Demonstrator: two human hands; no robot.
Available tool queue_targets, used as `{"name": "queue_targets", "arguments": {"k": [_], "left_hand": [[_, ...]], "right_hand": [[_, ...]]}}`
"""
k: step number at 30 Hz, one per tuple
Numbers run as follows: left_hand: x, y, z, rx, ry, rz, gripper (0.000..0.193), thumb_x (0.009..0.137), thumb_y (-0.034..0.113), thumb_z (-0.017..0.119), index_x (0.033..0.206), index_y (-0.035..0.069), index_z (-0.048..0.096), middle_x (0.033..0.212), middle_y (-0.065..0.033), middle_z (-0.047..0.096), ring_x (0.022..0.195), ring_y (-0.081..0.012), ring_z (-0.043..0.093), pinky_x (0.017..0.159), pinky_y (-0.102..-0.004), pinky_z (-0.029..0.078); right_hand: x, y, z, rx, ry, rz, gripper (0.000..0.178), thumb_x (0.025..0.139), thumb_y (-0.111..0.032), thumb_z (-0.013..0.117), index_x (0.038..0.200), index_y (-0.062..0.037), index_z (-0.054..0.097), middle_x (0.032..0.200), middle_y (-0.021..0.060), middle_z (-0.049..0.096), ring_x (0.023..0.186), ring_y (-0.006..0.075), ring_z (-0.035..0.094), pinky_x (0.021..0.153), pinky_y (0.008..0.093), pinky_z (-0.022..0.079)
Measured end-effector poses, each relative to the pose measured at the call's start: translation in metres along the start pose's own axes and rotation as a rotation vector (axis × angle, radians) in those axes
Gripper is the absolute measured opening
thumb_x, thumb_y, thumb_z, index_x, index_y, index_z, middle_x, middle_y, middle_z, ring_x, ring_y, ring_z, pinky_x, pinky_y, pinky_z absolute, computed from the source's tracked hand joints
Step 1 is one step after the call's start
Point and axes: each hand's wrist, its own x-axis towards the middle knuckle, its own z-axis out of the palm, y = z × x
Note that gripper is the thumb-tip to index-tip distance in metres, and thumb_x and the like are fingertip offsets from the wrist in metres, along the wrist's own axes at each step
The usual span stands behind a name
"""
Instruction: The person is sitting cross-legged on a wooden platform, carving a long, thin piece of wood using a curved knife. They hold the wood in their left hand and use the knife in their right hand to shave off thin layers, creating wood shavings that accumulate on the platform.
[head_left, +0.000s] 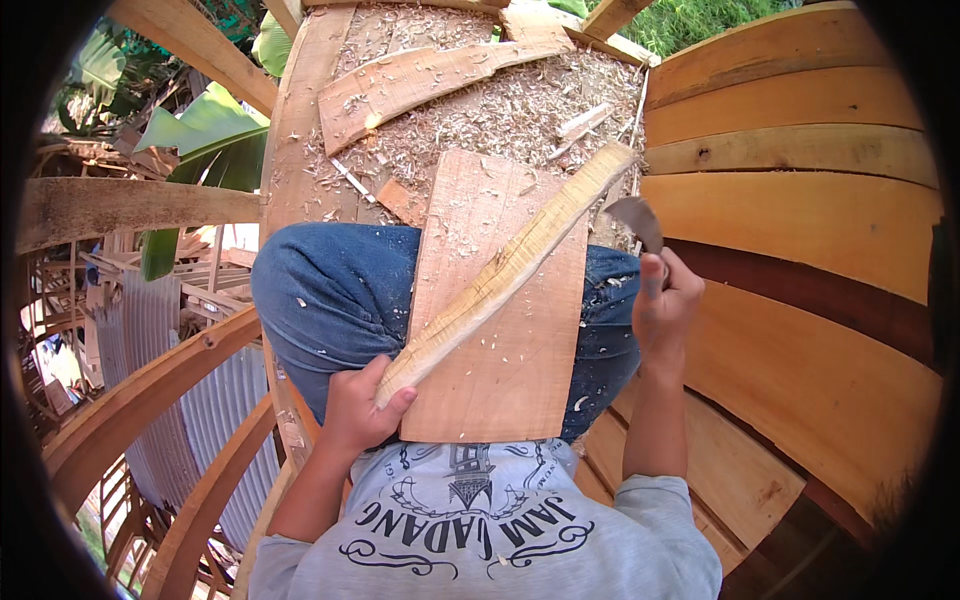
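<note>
**Left hand [368, 404] grips a wooden bar [508, 268]; right hand [668, 298] holds a curved knife [637, 221]**

The left fingers are wrapped around the near end of the pale bar. From them it runs diagonally away to the right, over a flat board [490, 375] that lies across the seated person's jeans [325, 285]. Whether bar and board touch along that stretch cannot be told. The bar's far end lies beyond and left of the right fingers.

The right fingers are closed around the knife, its handle mostly hidden in the fist. The dark blade rises just beyond these fingers and hooks left, its tip close beside the bar's far part; contact between the two is unclear.

Well beyond both sets of fingers, wood shavings [455, 125] are strewn around an irregular plank [425, 88]. To the right of the right fingers stands a wall of orange-brown boards [790, 225]. Left of the left fingers, well apart, are curved timber ribs [150, 380] and corrugated sheeting [225, 430]. The grey shirt [600, 560] is nearer the body than either hand.
</note>
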Motion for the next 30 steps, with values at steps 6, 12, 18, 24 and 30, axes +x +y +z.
{"name": "queue_targets", "arguments": {"k": [6, 12, 18, 24, 30], "left_hand": [[-0.003, 0.006, -0.011, -0.115, -0.082, 0.003, 0.036, 0.078, 0.035, 0.066, 0.080, 0.000, 0.056, 0.056, -0.0152, 0.049, 0.050, -0.0325, 0.056, 0.049, -0.0339, 0.043], [-0.006, 0.000, -0.013, -0.138, -0.079, 0.058, 0.034, 0.069, 0.026, 0.074, 0.085, 0.000, 0.059, 0.057, -0.0096, 0.052, 0.048, -0.0235, 0.055, 0.049, -0.0311, 0.043], [-0.006, 0.002, -0.008, -0.079, -0.053, 0.072, 0.037, 0.066, 0.024, 0.076, 0.088, -0.001, 0.060, 0.058, -0.0083, 0.053, 0.048, -0.0192, 0.056, 0.049, -0.0293, 0.043], [-0.005, 0.002, -0.009, -0.088, -0.055, 0.084, 0.055, 0.065, 0.029, 0.074, 0.104, -0.007, 0.060, 0.052, -0.0011, 0.050, 0.047, -0.0089, 0.050, 0.048, -0.0235, 0.041], [-0.010, 0.002, -0.010, -0.119, -0.047, 0.057, 0.045, 0.063, 0.024, 0.076, 0.094, -0.004, 0.061, 0.055, -0.0057, 0.050, 0.046, -0.0147, 0.051, 0.048, -0.0264, 0.041]], "right_hand": [[0.009, -0.015, 0.027, -0.178, 0.001, -0.146, 0.051, 0.075, -0.045, 0.072, 0.057, -0.0041, 0.047, 0.046, 0.0096, 0.042, 0.040, 0.0258, 0.045, 0.041, 0.0331, 0.035], [-0.001, -0.047, 0.028, 0.006, -0.087, -0.487, 0.052, 0.078, -0.045, 0.070, 0.055, -0.0045, 0.046, 0.043, 0.0091, 0.038, 0.038, 0.0233, 0.043, 0.039, 0.0321, 0.034], [0.004, -0.028, 0.030, 0.030, -0.018, -0.230, 0.051, 0.078, -0.046, 0.069, 0.057, -0.0049, 0.047, 0.047, 0.0098, 0.041, 0.039, 0.0240, 0.044, 0.040, 0.0318, 0.035], [0.025, -0.017, 0.024, -0.055, 0.044, -0.162, 0.051, 0.077, -0.046, 0.070, 0.059, -0.0047, 0.046, 0.048, 0.0098, 0.041, 0.039, 0.0234, 0.043, 0.040, 0.0331, 0.035], [0.007, -0.043, 0.037, 0.064, -0.070, -0.643, 0.052, 0.075, -0.050, 0.070, 0.058, -0.0074, 0.046, 0.048, 0.0053, 0.041, 0.041, 0.0205, 0.047, 0.040, 0.0340, 0.036]]}}
